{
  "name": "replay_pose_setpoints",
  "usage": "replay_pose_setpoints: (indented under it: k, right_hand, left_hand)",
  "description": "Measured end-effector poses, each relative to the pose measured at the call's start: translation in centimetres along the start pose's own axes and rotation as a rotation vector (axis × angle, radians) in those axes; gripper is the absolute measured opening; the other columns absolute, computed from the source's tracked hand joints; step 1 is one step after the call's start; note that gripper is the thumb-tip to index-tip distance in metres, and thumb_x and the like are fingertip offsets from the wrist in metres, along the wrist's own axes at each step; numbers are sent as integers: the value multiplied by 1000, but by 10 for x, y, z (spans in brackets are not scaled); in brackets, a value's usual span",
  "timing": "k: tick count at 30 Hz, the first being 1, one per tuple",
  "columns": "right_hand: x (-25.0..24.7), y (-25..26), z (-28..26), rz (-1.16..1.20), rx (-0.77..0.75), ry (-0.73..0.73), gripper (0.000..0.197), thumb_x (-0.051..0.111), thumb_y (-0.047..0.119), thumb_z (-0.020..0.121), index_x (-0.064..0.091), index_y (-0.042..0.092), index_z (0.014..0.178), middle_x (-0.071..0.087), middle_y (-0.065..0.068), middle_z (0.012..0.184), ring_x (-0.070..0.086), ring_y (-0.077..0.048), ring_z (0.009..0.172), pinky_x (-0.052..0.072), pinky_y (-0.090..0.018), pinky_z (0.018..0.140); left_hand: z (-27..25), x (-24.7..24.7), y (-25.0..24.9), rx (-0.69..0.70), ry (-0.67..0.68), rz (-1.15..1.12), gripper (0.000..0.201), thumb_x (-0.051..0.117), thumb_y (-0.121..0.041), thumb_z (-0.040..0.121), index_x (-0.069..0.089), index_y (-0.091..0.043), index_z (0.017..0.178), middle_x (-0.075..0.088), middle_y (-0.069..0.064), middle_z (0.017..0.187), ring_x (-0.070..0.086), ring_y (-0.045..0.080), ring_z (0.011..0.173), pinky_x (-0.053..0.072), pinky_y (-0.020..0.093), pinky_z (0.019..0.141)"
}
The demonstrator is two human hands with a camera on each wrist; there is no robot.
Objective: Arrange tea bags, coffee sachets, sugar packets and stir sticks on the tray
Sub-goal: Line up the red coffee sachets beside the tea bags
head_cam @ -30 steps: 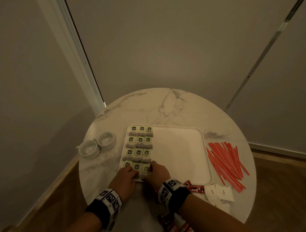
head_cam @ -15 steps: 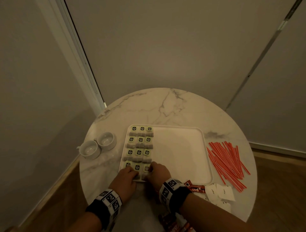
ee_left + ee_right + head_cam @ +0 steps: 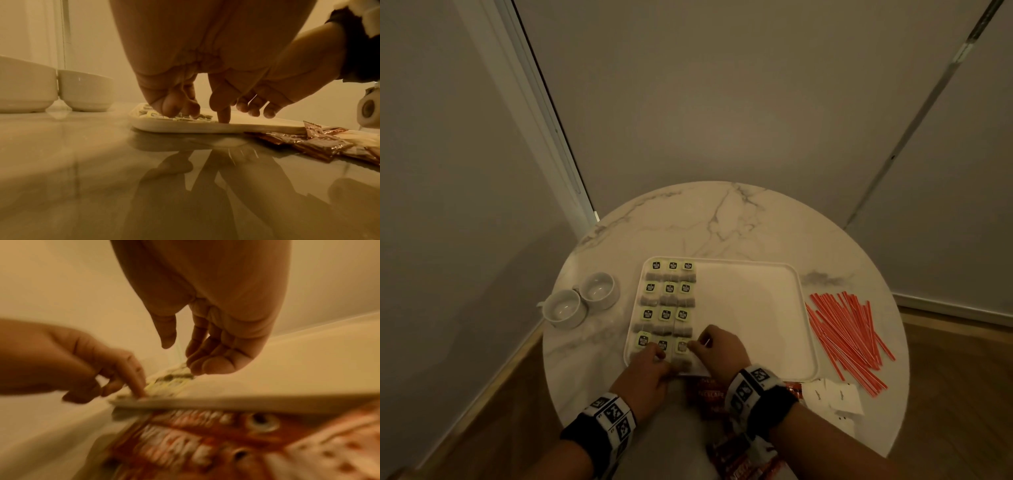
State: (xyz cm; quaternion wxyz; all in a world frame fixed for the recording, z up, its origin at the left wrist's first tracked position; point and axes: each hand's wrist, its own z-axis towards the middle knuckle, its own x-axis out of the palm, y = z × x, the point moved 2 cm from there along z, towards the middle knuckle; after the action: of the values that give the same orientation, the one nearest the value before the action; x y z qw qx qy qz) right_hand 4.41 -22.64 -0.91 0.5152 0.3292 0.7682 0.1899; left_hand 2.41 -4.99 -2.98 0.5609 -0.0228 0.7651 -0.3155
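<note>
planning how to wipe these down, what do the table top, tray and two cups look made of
Table top: marble or marble-look, polished; grey veins, mirror reflections.
Tray: probably matte white plastic or ceramic; no shine.
Cups: likely glazed white ceramic; small glossy highlights.

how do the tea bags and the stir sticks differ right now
The tea bags lie on the tray in neat rows of three; the stir sticks lie off it on the table, in a loose pile to its right.
The tea bags are squat grey pouches with green tags; the stir sticks are long, thin and red.
Both hands' fingers reach into the tea bags' nearest row; nothing touches the stir sticks.
Both kinds lie flat.
</note>
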Motion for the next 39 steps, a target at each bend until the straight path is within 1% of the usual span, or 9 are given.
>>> replay_pose_setpoints:
  k: [5, 7, 9, 14, 19, 26, 30, 35, 39]
  right_hand:
    - [-35, -33, -14, 13, -110, -7, 11, 62, 33, 89, 63, 22, 90, 66, 3, 93, 58, -12, 85, 45, -23, 74]
    - [-41, -46, -26, -20, -134, 26, 7, 64, 30, 87, 65, 24, 91, 66, 5, 92, 57, -8, 80, 43, -16, 69]
    - [-43, -56, -36, -113, -159, 65, 6, 65, 30, 87, 65, 28, 92, 64, 7, 94, 55, -5, 80, 39, -11, 66]
    - [-32, -72, -56, -368, -236, 133, 25, 58, 34, 90, 67, 28, 112, 59, 2, 110, 55, -16, 104, 44, -24, 86]
    - [-16, -77, -64, -561, -329, 164, 31, 51, 32, 94, 61, 26, 122, 56, -3, 118, 49, -23, 111, 42, -33, 91]
    - [-2, -76, -66, -502, -347, 141, 29, 52, 30, 89, 61, 23, 116, 57, -2, 119, 50, -22, 112, 42, -32, 94]
    - [-3, -76, -67, -476, -325, 145, 24, 54, 31, 89, 63, 25, 111, 56, -1, 117, 50, -21, 111, 44, -32, 93]
    - [-7, -75, -66, -449, -312, 158, 25, 55, 33, 89, 63, 21, 110, 56, -2, 114, 52, -20, 106, 45, -30, 90]
    - [-16, -67, -65, -353, -304, 121, 34, 57, 40, 88, 59, 23, 117, 56, 2, 113, 53, -15, 104, 45, -27, 90]
  left_hand:
    - [1, -1, -12, 26, -26, -58, 25, 53, -22, 91, 63, -19, 114, 43, -5, 117, 44, 8, 103, 42, 20, 95]
    - [1, 2, -25, 80, 33, -43, 23, 53, -25, 91, 62, -18, 110, 47, -4, 115, 49, 10, 103, 44, 27, 95]
    - [2, 12, -35, 139, 110, -1, 29, 50, -31, 92, 59, -20, 117, 49, -5, 119, 50, 11, 107, 41, 23, 94]
    - [3, 38, -42, 132, 161, 216, 34, 37, -40, 96, 55, -22, 119, 53, -1, 121, 55, 20, 109, 46, 35, 93]
    - [-2, 44, -45, 125, 116, 266, 35, 36, -35, 96, 55, -16, 118, 52, 2, 124, 54, 22, 110, 43, 30, 93]
    - [-10, 41, -43, 50, 132, 55, 38, 49, -37, 90, 49, -25, 125, 51, -6, 130, 51, 13, 116, 40, 23, 97]
    - [-12, 37, -40, 6, 185, 133, 36, 53, -40, 88, 49, -21, 118, 52, 2, 127, 52, 17, 112, 43, 26, 94]
    - [-14, 34, -39, -63, 265, 90, 35, 58, -27, 83, 50, -18, 116, 54, 2, 122, 53, 15, 109, 46, 28, 92]
    - [-15, 30, -37, -103, 320, 4, 10, 58, -27, 84, 52, -33, 88, 60, -7, 96, 61, 14, 94, 47, 25, 79]
